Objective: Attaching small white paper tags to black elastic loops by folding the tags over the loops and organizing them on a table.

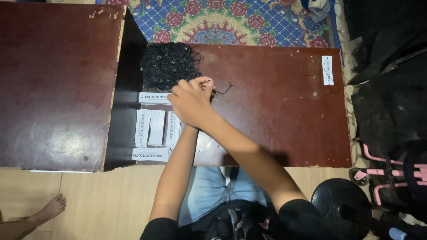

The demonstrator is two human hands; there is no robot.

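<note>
Your two forearms cross over the low table [284, 111], the largest thing under you, its long axis running left to right. A second, taller table [58, 80] stands well to the left of your hands.

Just beyond your hands, touching their far side, lies the black tangle [169, 66], a loose heap of cords with no clear long axis; one thin thread [223, 89] trails out of it to the right of your fingers.

Your right arm reaches in from the lower right, slanting up and left, and your right hand [192, 103] lies on top, back to the camera, fingers curled and pinched onto a strand at the edge of the tangle. Your left arm comes almost straight up beneath it, and your left hand [205, 83] is mostly hidden behind the right; you cannot tell whether it grips anything.

Just left of and below your hands, white tags [151, 128] lie in a small cluster, some lengthwise toward you, some crosswise. One more tag [327, 70] lies far to the right, pointing away from you.
</note>
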